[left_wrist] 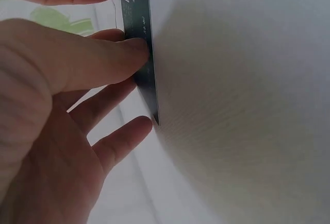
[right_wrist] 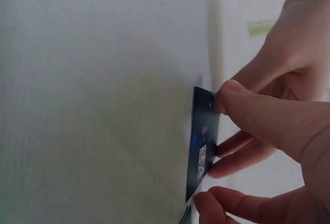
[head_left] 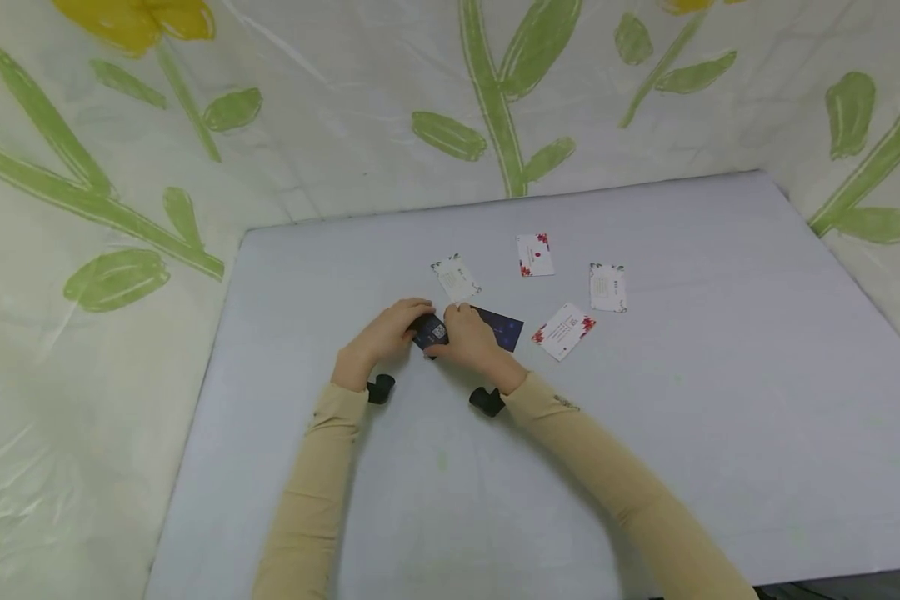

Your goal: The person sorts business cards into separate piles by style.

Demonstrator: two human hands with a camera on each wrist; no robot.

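A dark blue card (head_left: 429,332) with a QR code is held off the white table between both hands. My left hand (head_left: 390,333) pinches it, the thumb (left_wrist: 136,54) on its printed face and fingers behind. At the QR end is my right hand (head_left: 468,337), its thumb (right_wrist: 234,87) and curled fingertips (right_wrist: 202,203) close around the card's edges. Partly covered by the right hand, a second dark blue card (head_left: 504,329) lies on the table. In the right wrist view the held card (right_wrist: 202,141) stands tilted, QR code toward the lower end.
Beyond the hands lie a white card with leafy corners (head_left: 456,278), a white card with red flowers (head_left: 535,254), another leafy card (head_left: 608,288) and a tilted red-flowered card (head_left: 564,332). A plastic sheet with painted plants (head_left: 330,125) hangs behind the table (head_left: 682,433).
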